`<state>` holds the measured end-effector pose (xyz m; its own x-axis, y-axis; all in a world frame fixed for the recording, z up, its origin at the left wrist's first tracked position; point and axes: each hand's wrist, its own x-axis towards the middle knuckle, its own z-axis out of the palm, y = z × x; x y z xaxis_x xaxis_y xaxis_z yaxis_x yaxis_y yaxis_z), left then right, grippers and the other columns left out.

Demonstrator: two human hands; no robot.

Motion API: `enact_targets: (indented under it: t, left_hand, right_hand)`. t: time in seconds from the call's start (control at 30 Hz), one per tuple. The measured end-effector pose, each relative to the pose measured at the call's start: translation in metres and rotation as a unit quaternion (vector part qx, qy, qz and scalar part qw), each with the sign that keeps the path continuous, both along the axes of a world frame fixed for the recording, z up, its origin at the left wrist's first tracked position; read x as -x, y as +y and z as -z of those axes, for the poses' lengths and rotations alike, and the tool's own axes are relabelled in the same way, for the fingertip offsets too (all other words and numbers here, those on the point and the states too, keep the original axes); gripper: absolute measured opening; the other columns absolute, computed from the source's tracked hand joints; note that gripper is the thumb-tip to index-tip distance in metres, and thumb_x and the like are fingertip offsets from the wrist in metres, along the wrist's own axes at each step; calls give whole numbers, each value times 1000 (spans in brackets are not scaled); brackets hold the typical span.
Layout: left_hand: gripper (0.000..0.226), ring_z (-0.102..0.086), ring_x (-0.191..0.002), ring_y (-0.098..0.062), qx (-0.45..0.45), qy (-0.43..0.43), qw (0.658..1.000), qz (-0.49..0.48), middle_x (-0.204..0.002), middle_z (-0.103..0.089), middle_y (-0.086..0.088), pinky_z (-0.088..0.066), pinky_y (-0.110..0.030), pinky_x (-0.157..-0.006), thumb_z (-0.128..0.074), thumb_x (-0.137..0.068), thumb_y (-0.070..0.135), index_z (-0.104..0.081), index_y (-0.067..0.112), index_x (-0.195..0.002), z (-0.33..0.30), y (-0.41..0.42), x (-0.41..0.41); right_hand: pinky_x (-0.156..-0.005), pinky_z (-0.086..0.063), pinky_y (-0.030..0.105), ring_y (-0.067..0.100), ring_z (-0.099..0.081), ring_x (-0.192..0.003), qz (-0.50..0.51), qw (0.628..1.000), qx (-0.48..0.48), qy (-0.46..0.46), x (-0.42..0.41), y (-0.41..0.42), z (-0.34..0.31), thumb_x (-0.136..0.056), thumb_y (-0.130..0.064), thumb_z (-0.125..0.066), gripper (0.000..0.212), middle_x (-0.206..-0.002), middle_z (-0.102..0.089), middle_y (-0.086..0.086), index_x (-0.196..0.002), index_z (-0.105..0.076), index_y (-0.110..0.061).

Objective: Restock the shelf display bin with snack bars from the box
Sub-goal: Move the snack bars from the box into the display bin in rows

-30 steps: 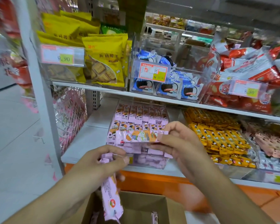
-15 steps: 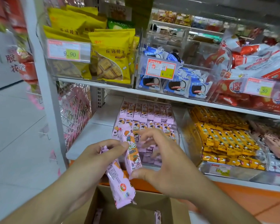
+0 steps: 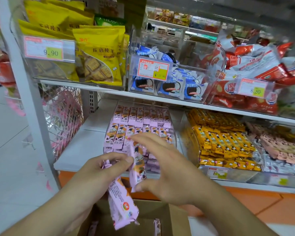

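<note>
Right hand [image 3: 162, 167] now pinches one pink snack bar [image 3: 136, 167] taken from the left hand [image 3: 99, 171], which still grips another snack bar [image 3: 121, 208]; next goes into the display bin [image 3: 174, 142] just beyond.

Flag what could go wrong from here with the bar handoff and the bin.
1. The left hand pinches a bunch of pink bars only at the top; they dangle over the cardboard box and could slip.
2. The right hand grips one pink bar between thumb and fingertips, so it might drop during placement.
3. The clear bin already looks full; another bar could slide off.
</note>
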<state>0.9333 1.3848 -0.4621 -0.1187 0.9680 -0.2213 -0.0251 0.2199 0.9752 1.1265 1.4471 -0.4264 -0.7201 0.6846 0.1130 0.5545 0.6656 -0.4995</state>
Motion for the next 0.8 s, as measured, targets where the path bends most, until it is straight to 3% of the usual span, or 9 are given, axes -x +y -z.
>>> enact_targets:
  t: [0.1,0.2,0.27,0.37,0.47,0.53,0.63,0.7,0.8]
  left_hand:
    - [16,-76,-74,-26,11,-20,1000,-19,-98,-78,-6,-55,-32,-62,-82,-84,36,-80,22,-92,2,2,0]
    - [18,-76,-68,-25,11,-12,1000,-20,-100,-77,-8,-52,-26,-55,-79,-79,39,-79,23,-87,5,1,2]
    - [25,-77,-69,-25,9,0,1000,-19,-99,-76,-7,-51,-25,-54,-79,-74,44,-79,23,-88,6,1,3]
    - [16,-78,-70,-26,11,15,1000,-19,-101,-76,-8,-50,-24,-55,-79,-82,38,-79,23,-87,8,3,5]
    - [10,-78,-70,-25,15,32,999,-28,-99,-76,-5,-52,-26,-58,-77,-87,33,-80,24,-88,9,4,7]
    - [9,-78,-70,-25,16,36,999,-31,-99,-77,-3,-54,-28,-59,-76,-87,33,-80,25,-87,8,5,8]
    - [14,-78,-72,-27,14,42,999,-25,-97,-76,-3,-54,-32,-66,-77,-86,37,-79,24,-89,7,7,8]
    - [15,-78,-72,-26,14,40,999,-23,-92,-77,-5,-53,-36,-68,-76,-86,38,-78,23,-89,6,7,8]
    - [16,-77,-72,-27,8,27,999,-28,-86,-76,-6,-52,-38,-69,-76,-88,36,-77,20,-87,3,5,7]
  right_hand:
    - [-112,-41,25,-5,-43,-134,81,996,-23,31,-18,22,2,-71,-43,-95,95,-148,-40,-33,-146,-37,-46]
    - [-112,-43,25,-4,-46,-130,164,985,-27,40,-44,53,6,-72,-33,-96,83,-145,-44,-32,-138,-46,-41]
    - [-110,-44,28,2,-48,-131,199,979,-7,30,-57,72,10,-73,-29,-95,81,-147,-44,-28,-138,-48,-38]
    - [-107,-43,28,9,-49,-134,213,977,33,8,-64,91,19,-76,-29,-94,78,-151,-46,-22,-139,-49,-39]
    - [-102,-36,20,3,-45,-130,199,978,41,-48,-64,101,28,-80,-25,-91,77,-152,-47,-18,-143,-47,-37]
    - [-107,-35,21,4,-43,-134,191,978,34,-78,-62,105,34,-83,-27,-88,77,-158,-42,-15,-147,-45,-35]
    - [-128,-17,31,9,-18,-157,180,978,-4,-108,-59,109,40,-91,-33,-81,79,-169,-26,-14,-158,-39,-31]
    - [-130,-8,35,9,-5,-159,176,976,-17,-128,-60,111,44,-95,-37,-75,81,-172,-18,-14,-163,-32,-30]
    - [-129,-7,37,12,0,-160,172,976,-22,-132,-62,106,45,-97,-39,-72,83,-174,-11,-12,-165,-25,-30]
